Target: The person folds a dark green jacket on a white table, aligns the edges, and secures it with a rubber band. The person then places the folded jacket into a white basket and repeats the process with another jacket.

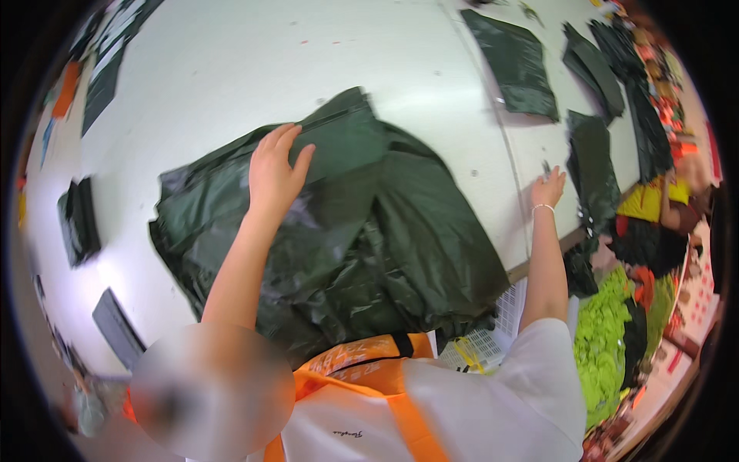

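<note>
pressing the dark green plastic bag (362,223), spread mid-table on the white table (231,69), under a flat, released left hand (273,173); right hand (548,189) open near the edge, grasping nothing (smooth outward, avoiding creases).

One large dark green garment (346,223), five dark plastic bags (514,65) at upper right, two hands (273,173).
</note>
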Available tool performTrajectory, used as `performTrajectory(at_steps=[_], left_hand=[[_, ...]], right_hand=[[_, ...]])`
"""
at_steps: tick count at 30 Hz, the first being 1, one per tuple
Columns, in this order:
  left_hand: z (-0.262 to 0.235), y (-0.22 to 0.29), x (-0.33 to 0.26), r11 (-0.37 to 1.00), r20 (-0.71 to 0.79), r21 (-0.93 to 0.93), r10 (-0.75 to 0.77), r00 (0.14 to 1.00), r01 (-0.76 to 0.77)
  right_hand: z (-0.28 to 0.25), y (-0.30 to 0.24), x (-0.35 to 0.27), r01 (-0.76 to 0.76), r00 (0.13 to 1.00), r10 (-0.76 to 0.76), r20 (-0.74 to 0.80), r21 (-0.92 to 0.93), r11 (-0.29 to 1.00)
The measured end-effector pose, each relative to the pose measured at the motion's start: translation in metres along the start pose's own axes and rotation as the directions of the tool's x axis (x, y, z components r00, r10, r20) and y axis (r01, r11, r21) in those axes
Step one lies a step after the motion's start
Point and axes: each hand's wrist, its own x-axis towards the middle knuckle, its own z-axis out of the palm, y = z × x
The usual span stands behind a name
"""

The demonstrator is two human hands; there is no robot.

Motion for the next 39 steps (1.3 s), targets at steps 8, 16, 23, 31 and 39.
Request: performTrajectory(at_steps=[8, 16, 23, 31, 39], left_hand=[[0.090, 0.016, 0.056, 0.976, 0.021, 0.210, -0.068, 0.997, 0.062], [0.107, -0.001, 0.064, 0.978, 0.148, 0.103, -0.193, 0.970, 0.179], [0.099, -0.004, 0.075, 0.855, 0.380, -0.251, -0.344, 0.859, 0.454], [0.089, -0.009, 0.073, 0.629, 0.425, -0.584, -0.301, 0.854, 0.512], [0.086, -0.010, 0.075, 0.518, 0.460, -0.663, -0.289, 0.840, 0.541]], right_hand=[[0.005, 0.045, 0.012, 0.351, 0.936, -0.343, -0.076, 0.159, 0.923], [-0.005, -0.073, 0.002, 0.348, 0.933, -0.339, -0.119, 0.534, 0.770], [-0.048, -0.280, -0.082, 0.392, 0.748, -0.662, -0.037, 0.830, 0.397], [-0.021, -0.317, -0.094, 0.506, 0.713, -0.687, -0.141, 0.782, 0.364], [-0.018, -0.322, -0.096, 0.576, 0.696, -0.684, -0.216, 0.737, 0.354]])
